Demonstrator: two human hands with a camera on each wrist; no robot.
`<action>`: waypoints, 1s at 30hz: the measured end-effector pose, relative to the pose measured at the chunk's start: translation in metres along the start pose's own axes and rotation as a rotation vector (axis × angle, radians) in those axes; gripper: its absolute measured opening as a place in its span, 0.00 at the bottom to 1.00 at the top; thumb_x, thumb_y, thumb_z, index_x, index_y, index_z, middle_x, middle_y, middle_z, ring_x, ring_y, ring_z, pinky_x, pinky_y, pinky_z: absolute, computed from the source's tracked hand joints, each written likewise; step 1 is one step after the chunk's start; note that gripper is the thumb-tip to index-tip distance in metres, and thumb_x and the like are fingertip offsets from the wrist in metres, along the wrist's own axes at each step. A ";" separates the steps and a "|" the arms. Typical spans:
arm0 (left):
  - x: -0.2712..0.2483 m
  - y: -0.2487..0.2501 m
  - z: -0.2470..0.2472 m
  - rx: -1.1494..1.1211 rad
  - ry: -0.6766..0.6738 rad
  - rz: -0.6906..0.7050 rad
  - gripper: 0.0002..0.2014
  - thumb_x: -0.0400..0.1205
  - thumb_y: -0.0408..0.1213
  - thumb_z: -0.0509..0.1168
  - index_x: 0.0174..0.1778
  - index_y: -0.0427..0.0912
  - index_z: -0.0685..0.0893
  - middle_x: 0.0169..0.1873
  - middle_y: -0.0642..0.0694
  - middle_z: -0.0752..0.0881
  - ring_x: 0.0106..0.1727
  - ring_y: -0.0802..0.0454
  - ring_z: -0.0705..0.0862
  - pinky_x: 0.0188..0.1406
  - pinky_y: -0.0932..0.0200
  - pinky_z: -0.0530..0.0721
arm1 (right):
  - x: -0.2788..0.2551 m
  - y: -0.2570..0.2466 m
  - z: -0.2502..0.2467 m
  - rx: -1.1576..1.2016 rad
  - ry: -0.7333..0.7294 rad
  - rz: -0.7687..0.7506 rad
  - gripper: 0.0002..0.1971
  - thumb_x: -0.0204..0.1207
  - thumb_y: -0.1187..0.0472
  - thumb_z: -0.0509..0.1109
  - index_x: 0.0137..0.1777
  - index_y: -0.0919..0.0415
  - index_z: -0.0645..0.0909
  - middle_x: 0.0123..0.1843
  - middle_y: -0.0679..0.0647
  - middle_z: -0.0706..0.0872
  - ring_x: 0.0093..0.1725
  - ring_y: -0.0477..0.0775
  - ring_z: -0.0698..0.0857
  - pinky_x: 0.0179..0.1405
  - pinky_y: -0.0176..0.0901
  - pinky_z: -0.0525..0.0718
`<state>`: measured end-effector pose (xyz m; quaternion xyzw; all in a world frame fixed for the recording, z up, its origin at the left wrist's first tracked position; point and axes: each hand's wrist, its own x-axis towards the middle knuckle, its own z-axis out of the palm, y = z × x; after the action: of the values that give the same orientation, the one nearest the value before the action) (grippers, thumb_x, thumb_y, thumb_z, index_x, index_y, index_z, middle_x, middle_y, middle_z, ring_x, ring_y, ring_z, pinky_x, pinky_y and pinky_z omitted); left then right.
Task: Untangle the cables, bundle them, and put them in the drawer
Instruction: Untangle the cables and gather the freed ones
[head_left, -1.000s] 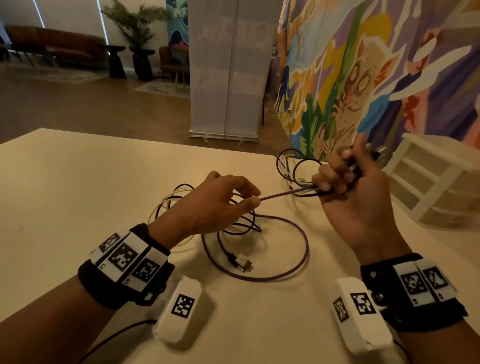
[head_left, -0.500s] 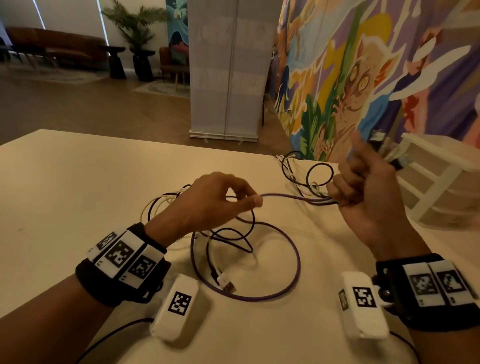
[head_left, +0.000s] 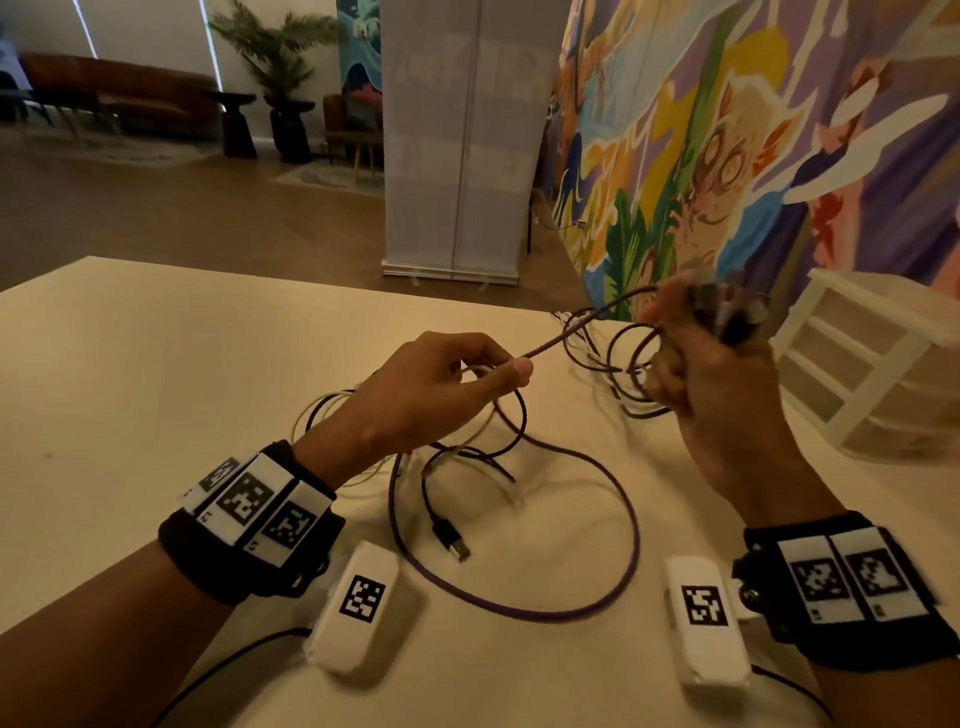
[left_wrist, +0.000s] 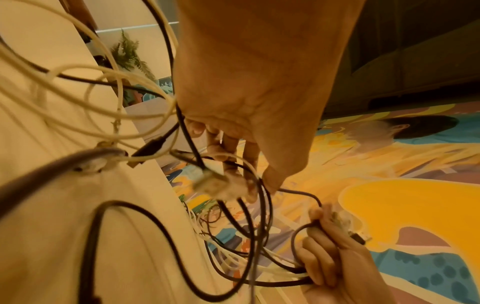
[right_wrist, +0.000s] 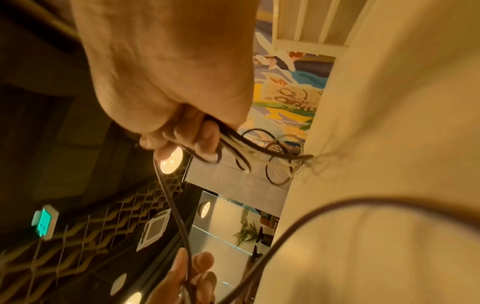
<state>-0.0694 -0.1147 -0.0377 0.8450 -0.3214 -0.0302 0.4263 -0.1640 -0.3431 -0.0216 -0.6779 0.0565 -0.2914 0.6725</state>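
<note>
A tangle of cables lies mid-table. My left hand pinches the purple cable between thumb and forefinger; the cable runs taut up to my right hand. The right hand grips a coil of black and white cables, its plug ends blurred above the fist. The wide purple loop lies on the table between my wrists. A black USB plug lies inside that loop. Cream cables sit under the left hand. In the right wrist view, fingers curl round the cable bundle.
A white drawer unit stands on the table's right side, just past my right hand. The cream table ends behind the cables. A white banner stand and a painted wall lie beyond.
My right hand swung right, then came back and turned with the coil. The purple stretch between my hands now slants upward. The loop and USB plug on the table shifted slightly.
</note>
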 end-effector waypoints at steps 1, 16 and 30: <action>0.001 0.001 -0.001 -0.011 0.002 -0.014 0.16 0.85 0.63 0.66 0.55 0.59 0.93 0.51 0.64 0.90 0.51 0.73 0.82 0.49 0.65 0.74 | 0.002 0.000 -0.002 0.081 0.044 -0.005 0.12 0.87 0.46 0.72 0.46 0.51 0.88 0.29 0.50 0.68 0.26 0.46 0.63 0.29 0.46 0.60; 0.000 0.002 -0.002 -0.061 0.019 0.025 0.13 0.87 0.58 0.67 0.47 0.56 0.94 0.46 0.67 0.89 0.49 0.70 0.80 0.52 0.60 0.75 | -0.003 0.010 0.007 -0.445 -0.049 0.155 0.22 0.78 0.30 0.74 0.49 0.50 0.91 0.28 0.40 0.82 0.36 0.47 0.80 0.43 0.49 0.79; -0.010 0.015 0.001 -0.094 -0.075 0.062 0.18 0.86 0.64 0.62 0.51 0.63 0.96 0.33 0.76 0.86 0.45 0.74 0.83 0.51 0.60 0.80 | 0.001 0.014 0.013 0.249 0.111 -0.003 0.03 0.83 0.53 0.79 0.51 0.51 0.91 0.39 0.53 0.82 0.25 0.44 0.63 0.24 0.38 0.66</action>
<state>-0.0851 -0.1162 -0.0288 0.8121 -0.3612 -0.0635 0.4539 -0.1526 -0.3332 -0.0337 -0.5720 0.0561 -0.3342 0.7470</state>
